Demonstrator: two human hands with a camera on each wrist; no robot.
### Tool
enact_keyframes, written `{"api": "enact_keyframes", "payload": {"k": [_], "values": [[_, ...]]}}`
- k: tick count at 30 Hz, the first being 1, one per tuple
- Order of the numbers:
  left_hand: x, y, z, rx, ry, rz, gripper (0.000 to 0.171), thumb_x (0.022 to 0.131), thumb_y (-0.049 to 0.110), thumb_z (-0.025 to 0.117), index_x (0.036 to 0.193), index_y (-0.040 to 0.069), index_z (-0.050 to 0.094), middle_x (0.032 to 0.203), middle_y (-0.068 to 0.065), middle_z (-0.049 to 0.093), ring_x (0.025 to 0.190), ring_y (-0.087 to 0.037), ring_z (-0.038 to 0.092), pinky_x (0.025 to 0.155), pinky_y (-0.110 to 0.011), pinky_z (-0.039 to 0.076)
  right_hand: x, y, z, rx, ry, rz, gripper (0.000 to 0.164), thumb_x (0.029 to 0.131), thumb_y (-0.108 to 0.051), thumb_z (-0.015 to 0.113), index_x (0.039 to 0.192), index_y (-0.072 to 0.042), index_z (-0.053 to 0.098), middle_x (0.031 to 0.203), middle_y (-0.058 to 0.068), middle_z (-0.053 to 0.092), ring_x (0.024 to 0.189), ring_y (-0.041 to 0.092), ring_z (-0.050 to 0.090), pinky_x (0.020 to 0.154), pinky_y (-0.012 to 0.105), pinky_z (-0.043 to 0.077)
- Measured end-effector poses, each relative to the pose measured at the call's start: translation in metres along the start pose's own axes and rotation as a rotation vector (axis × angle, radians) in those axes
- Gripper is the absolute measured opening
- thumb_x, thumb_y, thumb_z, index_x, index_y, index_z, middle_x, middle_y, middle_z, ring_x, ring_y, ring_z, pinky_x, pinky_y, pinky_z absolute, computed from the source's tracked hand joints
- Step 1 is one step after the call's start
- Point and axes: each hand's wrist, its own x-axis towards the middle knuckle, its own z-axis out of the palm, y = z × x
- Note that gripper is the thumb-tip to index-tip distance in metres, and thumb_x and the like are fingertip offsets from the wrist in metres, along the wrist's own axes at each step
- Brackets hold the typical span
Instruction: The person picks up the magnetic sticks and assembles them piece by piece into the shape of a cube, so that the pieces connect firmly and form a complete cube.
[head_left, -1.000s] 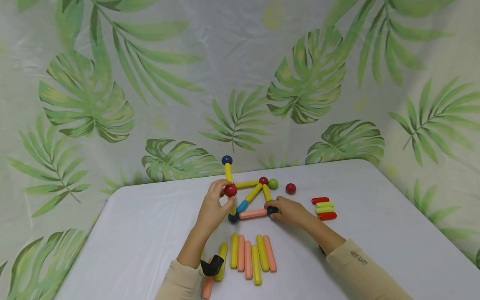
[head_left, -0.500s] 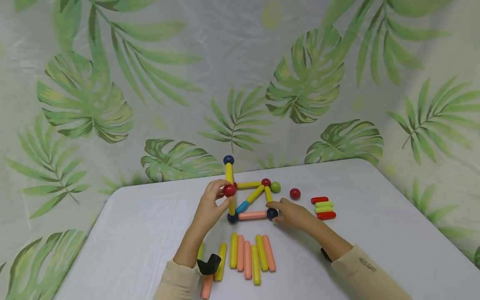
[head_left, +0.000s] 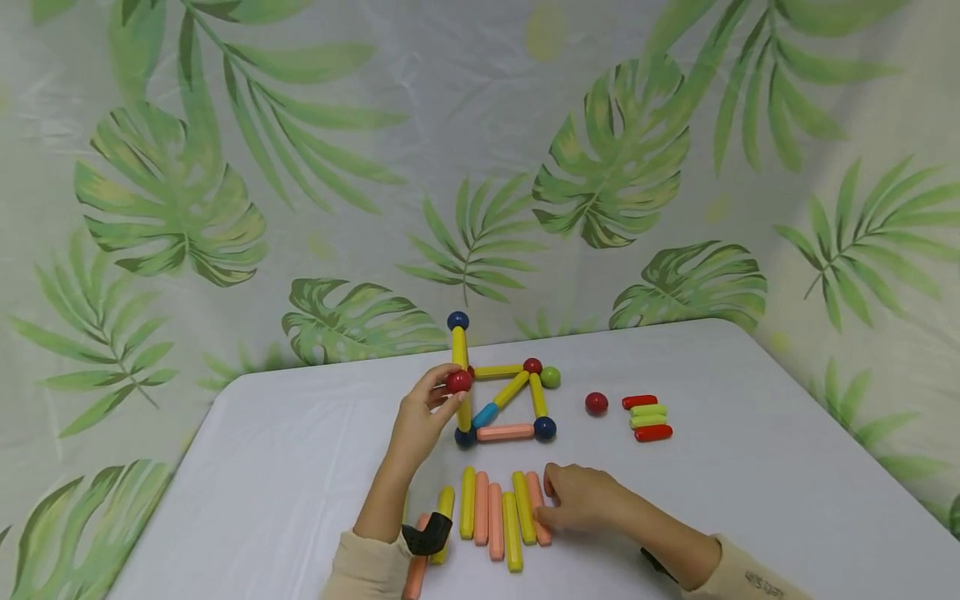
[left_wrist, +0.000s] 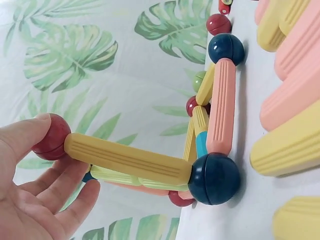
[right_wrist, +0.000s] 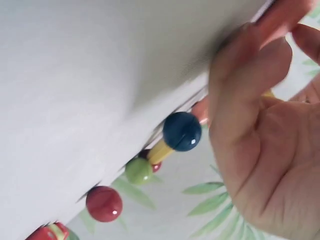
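Note:
My left hand (head_left: 420,421) pinches a red ball (head_left: 459,382) between thumb and fingers. In the left wrist view a yellow stick (left_wrist: 130,157) runs from that red ball down to a dark blue ball (left_wrist: 215,179) on the table. That ball is a corner of a flat frame with a pink stick (head_left: 506,432), another dark blue ball (head_left: 545,428) and a blue-and-yellow diagonal (head_left: 501,400). My right hand (head_left: 588,498) has curled fingers at a loose pink stick (head_left: 535,492), the rightmost of a row; in the right wrist view it lies between finger and thumb.
Several loose yellow and pink sticks (head_left: 495,521) lie in front of the frame. A green ball (head_left: 551,377) sits by the far red corner ball (head_left: 532,366). Further right are a loose red ball (head_left: 596,403) and short red and lime pieces (head_left: 648,417).
My right hand has left the near right dark blue ball and come towards me to the pink stick. The loose red ball has rolled right and nearer. My left hand stays at its red ball.

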Motion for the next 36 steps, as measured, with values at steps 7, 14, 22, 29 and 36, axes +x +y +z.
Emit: {"api": "enact_keyframes", "payload": {"k": [7,14,22,29,36], "values": [[-0.007,0.024,-0.001,-0.011,0.011,-0.010,0.035,0.086,0.003,0.059,0.120,0.002,0.051,0.107,-0.018,0.058,0.096,-0.029,0.057,0.082,-0.037,0.047,0.003,-0.009,0.005,-0.098,0.036,0.048,0.026,0.075,-0.031,0.066,0.078,-0.009,0.053,0.056,0.000,0.048,0.049,0.013,0.045,0.045,0.024,0.033],[-0.009,0.025,0.000,-0.022,0.018,-0.004,0.035,0.087,0.005,0.058,0.121,0.003,0.050,0.107,-0.017,0.059,0.096,-0.028,0.056,0.082,-0.041,0.046,0.012,-0.005,-0.023,0.093,0.174,-0.128,0.013,0.084,-0.021,0.062,0.089,-0.011,0.056,0.066,-0.003,0.052,0.055,0.012,0.048,0.048,0.025,0.039],[-0.009,0.023,0.000,-0.015,0.016,0.000,0.035,0.087,0.006,0.058,0.121,0.003,0.050,0.110,-0.017,0.059,0.098,-0.029,0.056,0.080,-0.044,0.046,0.036,0.001,-0.063,0.363,0.366,-0.412,0.024,0.088,-0.025,0.058,0.110,-0.014,0.059,0.092,-0.004,0.057,0.076,0.019,0.050,0.062,0.031,0.046],[-0.008,0.016,0.001,-0.007,0.012,0.005,0.036,0.087,0.006,0.058,0.122,0.004,0.049,0.111,-0.017,0.058,0.099,-0.029,0.056,0.079,-0.044,0.046,0.051,-0.012,-0.074,0.365,0.408,-0.424,0.028,0.086,-0.021,0.062,0.111,-0.009,0.061,0.100,0.002,0.056,0.083,0.019,0.049,0.068,0.029,0.046],[-0.001,-0.012,0.006,-0.009,0.005,0.001,0.037,0.087,0.016,0.061,0.122,0.014,0.049,0.113,-0.010,0.057,0.099,-0.024,0.056,0.080,-0.040,0.046,0.057,-0.011,-0.075,0.435,0.399,-0.418,0.031,0.086,-0.010,0.061,0.116,-0.005,0.056,0.107,0.005,0.056,0.082,0.020,0.050,0.066,0.029,0.047]]}}
